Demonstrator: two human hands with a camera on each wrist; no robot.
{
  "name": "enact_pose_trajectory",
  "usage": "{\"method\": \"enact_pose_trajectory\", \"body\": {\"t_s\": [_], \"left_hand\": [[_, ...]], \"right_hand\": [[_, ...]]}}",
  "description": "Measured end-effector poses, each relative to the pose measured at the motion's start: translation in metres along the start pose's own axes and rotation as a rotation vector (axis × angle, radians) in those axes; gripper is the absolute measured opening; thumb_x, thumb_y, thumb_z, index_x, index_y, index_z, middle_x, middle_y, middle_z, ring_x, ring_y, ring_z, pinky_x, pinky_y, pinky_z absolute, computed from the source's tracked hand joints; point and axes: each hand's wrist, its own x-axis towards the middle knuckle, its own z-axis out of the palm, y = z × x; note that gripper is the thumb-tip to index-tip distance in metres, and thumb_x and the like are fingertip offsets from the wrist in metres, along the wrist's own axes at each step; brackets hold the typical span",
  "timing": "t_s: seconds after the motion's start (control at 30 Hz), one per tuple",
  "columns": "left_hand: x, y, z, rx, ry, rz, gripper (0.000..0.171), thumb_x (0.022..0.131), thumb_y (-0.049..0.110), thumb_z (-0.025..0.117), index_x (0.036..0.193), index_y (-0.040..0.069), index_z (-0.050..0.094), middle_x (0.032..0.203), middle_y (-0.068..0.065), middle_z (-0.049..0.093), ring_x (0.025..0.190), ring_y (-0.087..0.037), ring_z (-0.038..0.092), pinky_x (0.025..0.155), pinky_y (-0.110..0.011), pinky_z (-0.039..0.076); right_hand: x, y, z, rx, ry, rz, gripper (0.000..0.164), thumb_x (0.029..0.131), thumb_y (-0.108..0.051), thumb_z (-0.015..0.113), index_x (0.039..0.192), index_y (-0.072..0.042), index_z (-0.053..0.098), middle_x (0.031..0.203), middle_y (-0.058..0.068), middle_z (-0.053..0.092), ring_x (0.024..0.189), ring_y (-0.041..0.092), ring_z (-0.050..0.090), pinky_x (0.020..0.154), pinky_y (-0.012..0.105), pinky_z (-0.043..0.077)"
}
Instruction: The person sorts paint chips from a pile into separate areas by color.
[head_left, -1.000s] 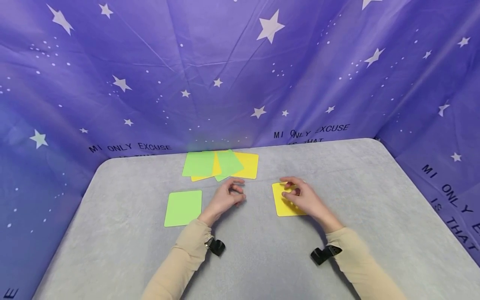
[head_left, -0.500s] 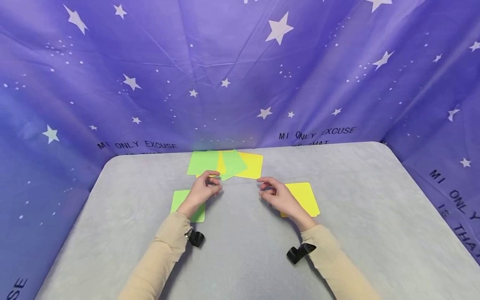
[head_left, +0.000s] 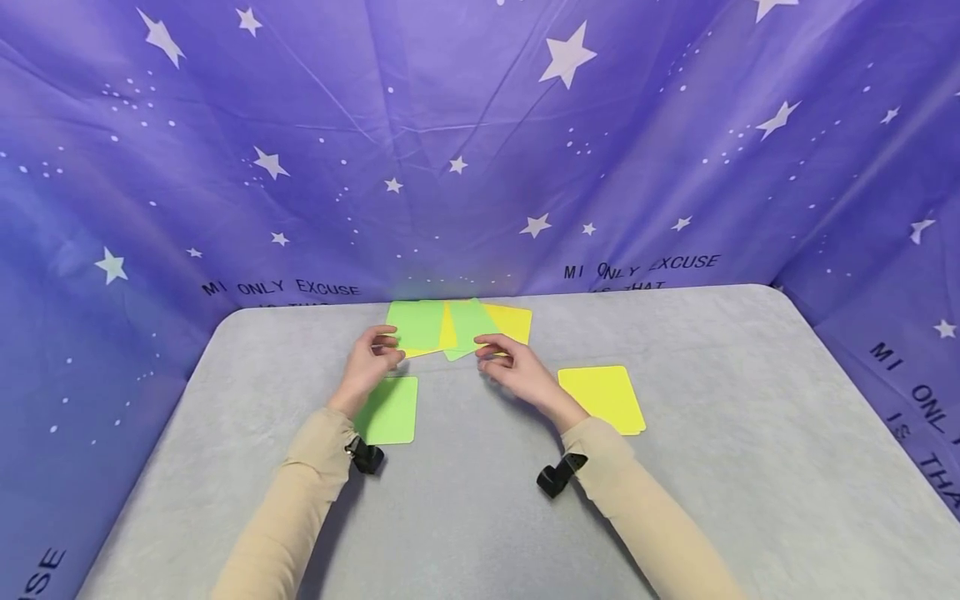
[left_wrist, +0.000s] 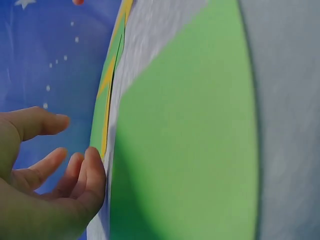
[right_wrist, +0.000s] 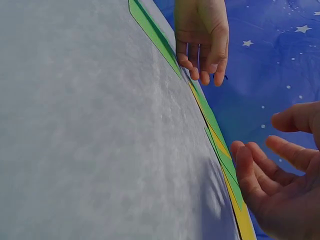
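curving loosely by the overlapping green and yellow cards (head_left: 450,327) at the frame's centre, your left hand (head_left: 367,362) and right hand (head_left: 522,372) hold nothing, fingers and thumbs parted; whether fingertips touch is unclear. a lone green card (head_left: 395,412) lies left of centre, a yellow stack (head_left: 602,400) right of centre, on the grey table (head_left: 465,508).

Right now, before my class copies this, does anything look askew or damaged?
The overlapping cards at the far edge of the table look askew: green and yellow lie mixed at different angles, one green card clearly turned. The yellow pile on the right is slightly uneven, a sliver showing beneath. I see no damage.
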Motion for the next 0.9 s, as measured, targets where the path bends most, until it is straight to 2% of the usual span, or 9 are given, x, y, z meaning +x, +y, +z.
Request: {"method": "enact_pose_trajectory", "body": {"t_s": [0.13,0.2,0.33,0.47,0.6,0.73,0.9], "left_hand": [[0.008,-0.001,-0.010,0.004,0.023,-0.013,0.053,0.084,-0.005,0.062,0.134,-0.005,0.047,0.121,-0.024,0.049,0.110,-0.032,0.048,0.077,-0.019,0.047],[0.010,-0.002,-0.014,-0.010,0.018,-0.019,0.055,0.084,-0.005,0.062,0.136,-0.005,0.045,0.125,-0.024,0.047,0.114,-0.033,0.046,0.078,-0.019,0.046],[0.014,-0.001,-0.021,-0.023,-0.005,-0.039,0.057,0.086,-0.005,0.061,0.140,-0.003,0.041,0.130,-0.024,0.045,0.115,-0.032,0.044,0.083,-0.021,0.047],[0.017,-0.003,-0.024,0.004,-0.045,-0.050,0.060,0.088,-0.002,0.061,0.143,-0.003,0.037,0.135,-0.025,0.042,0.118,-0.033,0.043,0.093,-0.032,0.046],[0.019,-0.006,-0.024,0.018,-0.072,-0.056,0.062,0.089,-0.001,0.061,0.144,-0.003,0.035,0.140,-0.026,0.040,0.122,-0.036,0.041,0.100,-0.041,0.040],[0.020,-0.008,-0.024,-0.012,-0.090,-0.059,0.062,0.089,-0.002,0.061,0.145,-0.004,0.034,0.142,-0.027,0.038,0.125,-0.037,0.040,0.102,-0.043,0.038],[0.018,-0.009,-0.024,-0.078,-0.101,-0.066,0.064,0.088,-0.002,0.060,0.146,-0.005,0.031,0.143,-0.027,0.036,0.128,-0.038,0.038,0.105,-0.044,0.035]], "right_hand": [[0.019,0.008,0.006,0.025,-0.018,-0.021,0.047,0.092,0.003,0.056,0.137,0.009,0.044,0.128,0.030,0.052,0.114,0.040,0.056,0.087,0.038,0.051],[0.028,0.010,0.009,0.025,-0.025,-0.027,0.048,0.092,0.002,0.056,0.138,0.007,0.044,0.131,0.028,0.051,0.116,0.038,0.055,0.088,0.036,0.050],[0.041,0.012,0.015,0.036,-0.036,-0.025,0.049,0.094,0.000,0.054,0.141,0.005,0.042,0.135,0.027,0.049,0.119,0.036,0.053,0.092,0.039,0.049],[0.052,0.014,0.021,0.082,-0.041,-0.001,0.050,0.095,-0.001,0.052,0.143,0.003,0.039,0.137,0.027,0.046,0.123,0.036,0.050,0.095,0.040,0.047],[0.058,0.014,0.029,0.161,-0.049,0.069,0.055,0.096,-0.002,0.052,0.149,-0.003,0.033,0.144,0.025,0.039,0.128,0.033,0.045,0.099,0.041,0.044],[0.061,0.015,0.034,0.243,-0.041,0.125,0.060,0.096,-0.002,0.053,0.151,-0.007,0.029,0.148,0.026,0.033,0.131,0.033,0.042,0.101,0.042,0.042],[0.062,0.014,0.038,0.344,-0.029,0.140,0.064,0.094,0.001,0.053,0.152,-0.005,0.027,0.146,0.030,0.032,0.130,0.037,0.042,0.102,0.042,0.041]]}}
